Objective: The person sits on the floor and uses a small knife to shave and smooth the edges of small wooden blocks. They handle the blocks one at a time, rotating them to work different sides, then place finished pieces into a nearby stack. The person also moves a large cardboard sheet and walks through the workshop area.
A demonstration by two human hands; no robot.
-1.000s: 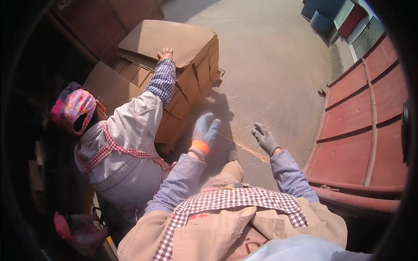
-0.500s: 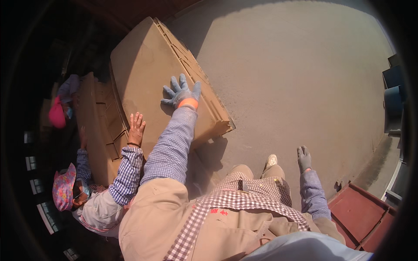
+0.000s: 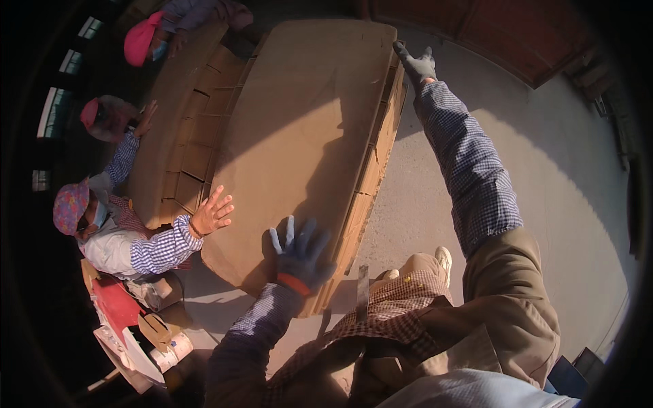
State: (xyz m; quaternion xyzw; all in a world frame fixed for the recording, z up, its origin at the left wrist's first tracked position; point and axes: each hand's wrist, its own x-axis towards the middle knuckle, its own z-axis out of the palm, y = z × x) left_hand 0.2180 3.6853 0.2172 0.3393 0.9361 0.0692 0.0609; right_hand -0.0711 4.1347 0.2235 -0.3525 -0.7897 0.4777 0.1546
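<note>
A large brown panel [image 3: 286, 109] with rounded corners lies flat before me, with slotted, layered brown sides under its top. My left hand [image 3: 299, 251], in a grey-blue glove with an orange cuff, rests on its near end, fingers spread. At the far right corner, my right hand [image 3: 418, 62], in a grey glove, reaches to the panel's edge with thumb and fingers apart. It holds nothing that I can see, though part of the fingers meets the corner. A co-worker's bare hand [image 3: 212, 212] is at the panel's left edge, fingers spread.
A second brown panel [image 3: 160, 129] stands close on the left. Several co-workers are beside it, one in a flowered cap [image 3: 71, 207]. Red and white items [image 3: 115, 306] sit at the lower left. Grey floor [image 3: 530, 204] extends right, toward a dark red metal structure [image 3: 476, 34] at the back.
The view has swung left and the panel now lies straight ahead. My right hand has gone from my side to the far right corner. My left hand is nearer the panel's close end.
</note>
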